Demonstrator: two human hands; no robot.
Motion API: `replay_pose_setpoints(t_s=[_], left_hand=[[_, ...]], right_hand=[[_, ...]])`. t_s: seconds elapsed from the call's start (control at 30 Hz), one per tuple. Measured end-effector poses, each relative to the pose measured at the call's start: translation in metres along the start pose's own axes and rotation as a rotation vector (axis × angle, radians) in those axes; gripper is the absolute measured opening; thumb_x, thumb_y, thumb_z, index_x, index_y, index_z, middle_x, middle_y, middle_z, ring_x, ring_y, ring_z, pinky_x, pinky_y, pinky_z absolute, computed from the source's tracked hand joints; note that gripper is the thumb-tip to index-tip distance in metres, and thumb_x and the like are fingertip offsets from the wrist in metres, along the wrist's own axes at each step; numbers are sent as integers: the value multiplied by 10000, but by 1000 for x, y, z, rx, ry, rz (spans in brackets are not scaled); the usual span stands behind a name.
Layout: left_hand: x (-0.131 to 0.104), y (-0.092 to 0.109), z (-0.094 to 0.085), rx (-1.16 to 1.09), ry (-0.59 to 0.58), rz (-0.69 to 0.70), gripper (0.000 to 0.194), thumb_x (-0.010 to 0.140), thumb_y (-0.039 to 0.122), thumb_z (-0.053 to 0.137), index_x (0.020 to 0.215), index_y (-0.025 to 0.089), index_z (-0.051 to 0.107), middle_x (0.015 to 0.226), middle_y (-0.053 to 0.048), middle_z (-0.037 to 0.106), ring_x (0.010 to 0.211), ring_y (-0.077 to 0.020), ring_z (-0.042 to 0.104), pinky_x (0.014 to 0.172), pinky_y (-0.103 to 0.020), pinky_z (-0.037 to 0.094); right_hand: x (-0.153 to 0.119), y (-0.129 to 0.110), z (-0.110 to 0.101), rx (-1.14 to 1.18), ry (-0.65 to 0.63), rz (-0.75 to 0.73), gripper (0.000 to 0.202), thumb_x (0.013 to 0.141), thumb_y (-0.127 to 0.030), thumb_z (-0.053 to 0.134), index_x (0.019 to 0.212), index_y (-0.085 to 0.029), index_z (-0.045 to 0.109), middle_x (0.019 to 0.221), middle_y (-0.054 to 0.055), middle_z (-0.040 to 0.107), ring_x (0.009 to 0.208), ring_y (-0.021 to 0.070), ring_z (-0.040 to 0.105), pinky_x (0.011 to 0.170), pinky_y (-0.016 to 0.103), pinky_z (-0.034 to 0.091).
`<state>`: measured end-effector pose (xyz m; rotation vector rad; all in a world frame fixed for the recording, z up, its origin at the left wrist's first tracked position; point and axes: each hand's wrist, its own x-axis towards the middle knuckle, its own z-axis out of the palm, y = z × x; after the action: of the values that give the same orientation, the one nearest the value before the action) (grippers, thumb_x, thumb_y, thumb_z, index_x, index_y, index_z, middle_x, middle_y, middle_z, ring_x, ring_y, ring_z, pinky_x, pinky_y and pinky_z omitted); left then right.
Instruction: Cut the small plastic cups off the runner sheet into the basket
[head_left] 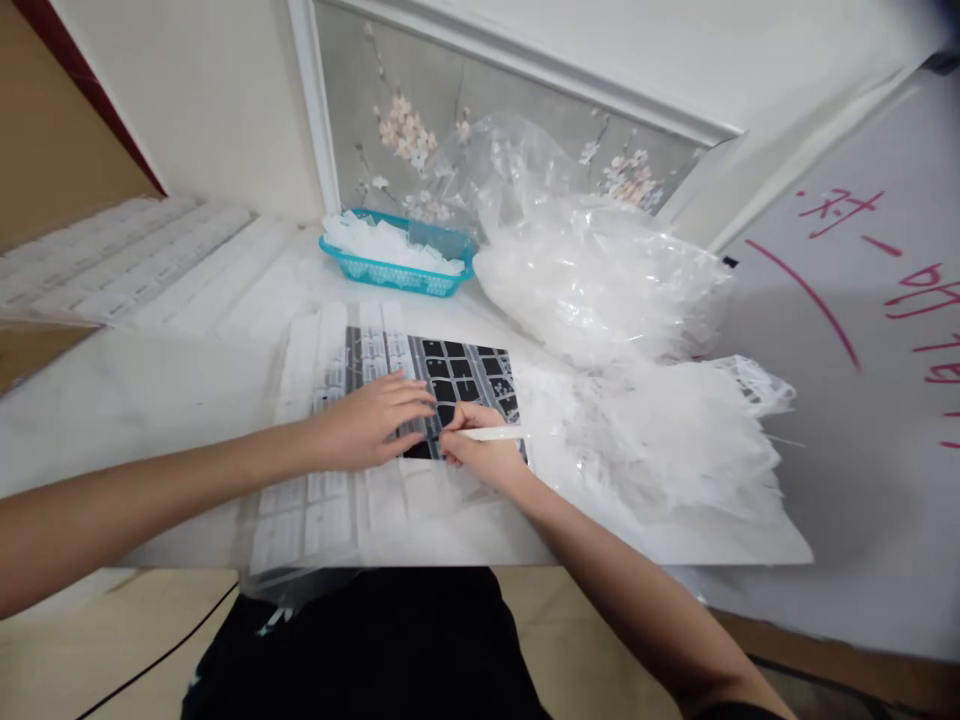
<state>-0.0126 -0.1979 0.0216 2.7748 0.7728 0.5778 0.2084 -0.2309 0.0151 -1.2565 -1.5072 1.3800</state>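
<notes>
A black printed sheet (457,372) with a grid pattern lies on the white table, partly under clear plastic strips (326,515). My left hand (371,420) rests flat over the strips and the sheet's left part, fingers spread. Close to its fingertips, my right hand (480,445) is closed around a slim white pen-like tool (495,433), whose tip points left over the lower part of the sheet. The small detail at the tip is too blurred to make out.
A teal basket (397,275) of clear pieces stands behind the sheet. A big clear plastic bag (592,270) bulges beside it, with a pile of translucent pieces (675,440) at right. More strips (135,255) lie back left. A whiteboard (847,480) stands right.
</notes>
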Motion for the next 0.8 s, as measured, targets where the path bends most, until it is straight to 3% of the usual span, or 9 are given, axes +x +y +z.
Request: replay_pose_setpoints(t_s=[0.2, 0.67, 0.8], left_hand=[[-5, 1, 18, 22, -32, -11, 342, 956, 252, 492, 1266, 174, 615, 1299, -62, 655, 1324, -230, 505, 1182, -421, 320], [-3, 5, 18, 45, 16, 32, 287, 934, 203, 508, 1178, 157, 651, 1232, -92, 681, 1291, -234, 535, 1165, -427, 348], [-2, 11, 15, -60, 7, 14, 238, 931, 167, 481, 1067, 167, 676, 1164, -98, 699, 1276, -249, 544, 1152, -434, 354]], right_hand=[[-1, 17, 6, -46, 98, -44, 128, 708, -191, 618, 624, -213, 524, 589, -31, 652, 509, 125, 618, 528, 232, 492], [-3, 12, 12, -147, 123, -77, 130, 727, -210, 611, 613, -209, 548, 573, -37, 611, 528, 122, 576, 528, 229, 441], [-1, 8, 12, -212, 107, -83, 141, 691, -169, 590, 575, -212, 521, 536, -45, 572, 514, 116, 531, 506, 228, 400]])
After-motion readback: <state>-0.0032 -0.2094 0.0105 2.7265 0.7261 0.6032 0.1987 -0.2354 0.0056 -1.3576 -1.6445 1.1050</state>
